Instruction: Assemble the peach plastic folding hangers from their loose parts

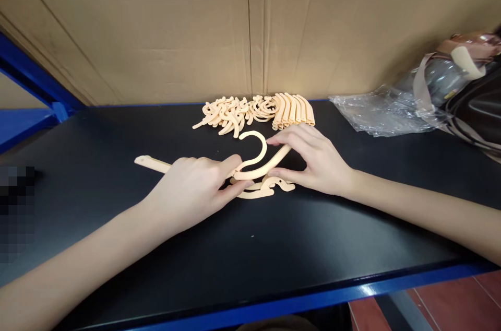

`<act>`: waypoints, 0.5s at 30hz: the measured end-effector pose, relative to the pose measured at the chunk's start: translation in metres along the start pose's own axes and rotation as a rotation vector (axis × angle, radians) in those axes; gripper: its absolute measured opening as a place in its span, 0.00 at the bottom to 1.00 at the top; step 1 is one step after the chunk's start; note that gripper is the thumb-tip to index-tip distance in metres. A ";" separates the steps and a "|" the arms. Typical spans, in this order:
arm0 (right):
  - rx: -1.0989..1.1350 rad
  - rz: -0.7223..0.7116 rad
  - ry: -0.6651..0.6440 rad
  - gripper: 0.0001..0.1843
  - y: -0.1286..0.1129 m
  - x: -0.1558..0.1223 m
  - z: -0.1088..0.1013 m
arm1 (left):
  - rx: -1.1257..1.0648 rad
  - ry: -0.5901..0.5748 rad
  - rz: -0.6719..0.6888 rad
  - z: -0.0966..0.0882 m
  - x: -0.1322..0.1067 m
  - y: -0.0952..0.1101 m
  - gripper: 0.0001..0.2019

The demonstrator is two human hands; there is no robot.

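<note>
Just above the black tabletop, a cream plastic clothes hanger [261, 170] has its curved hook [263, 149] standing up between my hands. My left hand [198, 179] is closed around the middle, with thumb and fingers pinching near the base of the hook. Past its knuckles, the hanger's left arm [153, 164] sticks out. My right hand [319, 161] grips the other arm near its end, thumb below and fingers above, hiding the tip. Beneath the hanger lie loose curved cream pieces [256, 194], partly covered by it and my left thumb.
Toward the cardboard wall [164, 28] lies a heap of small cream hook parts [225, 113], beside a neat row of curved hanger arms [293, 110]. A clear plastic bag [376, 114] and a transparent bottle with a strap [442, 80] occupy the right. The table's front edge [274, 310] is blue.
</note>
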State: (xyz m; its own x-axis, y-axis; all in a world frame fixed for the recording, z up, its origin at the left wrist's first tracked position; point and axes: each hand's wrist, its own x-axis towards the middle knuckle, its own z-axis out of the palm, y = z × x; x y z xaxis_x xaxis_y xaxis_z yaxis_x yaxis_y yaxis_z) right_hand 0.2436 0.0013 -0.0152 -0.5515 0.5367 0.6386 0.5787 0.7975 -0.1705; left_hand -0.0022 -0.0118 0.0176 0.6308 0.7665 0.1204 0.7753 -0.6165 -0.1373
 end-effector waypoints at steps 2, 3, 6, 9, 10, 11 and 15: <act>-0.032 0.007 0.033 0.23 -0.001 0.001 -0.001 | -0.021 -0.017 -0.006 0.001 0.000 0.000 0.17; -0.044 0.011 0.044 0.22 -0.002 0.001 -0.002 | -0.030 -0.029 -0.009 0.001 0.001 0.001 0.17; -0.053 0.006 0.039 0.19 -0.003 0.002 -0.003 | -0.056 -0.068 -0.027 0.000 0.002 0.002 0.17; -0.068 -0.009 0.040 0.17 -0.004 0.002 -0.004 | -0.093 -0.080 -0.041 0.000 0.004 0.002 0.17; -0.083 -0.010 0.062 0.15 -0.004 0.002 -0.005 | -0.109 -0.075 -0.044 0.000 0.004 0.002 0.18; -0.099 -0.010 0.093 0.14 -0.005 0.002 -0.006 | -0.125 -0.066 -0.044 0.000 0.004 0.001 0.18; -0.117 -0.024 0.137 0.08 -0.008 0.000 -0.009 | -0.172 0.009 -0.019 0.002 0.004 -0.002 0.19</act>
State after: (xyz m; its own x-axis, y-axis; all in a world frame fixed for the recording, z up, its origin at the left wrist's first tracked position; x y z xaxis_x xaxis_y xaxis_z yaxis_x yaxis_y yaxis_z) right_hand 0.2442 -0.0069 -0.0072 -0.4835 0.4685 0.7394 0.6368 0.7679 -0.0702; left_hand -0.0011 -0.0072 0.0162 0.6157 0.7772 0.1298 0.7804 -0.6242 0.0353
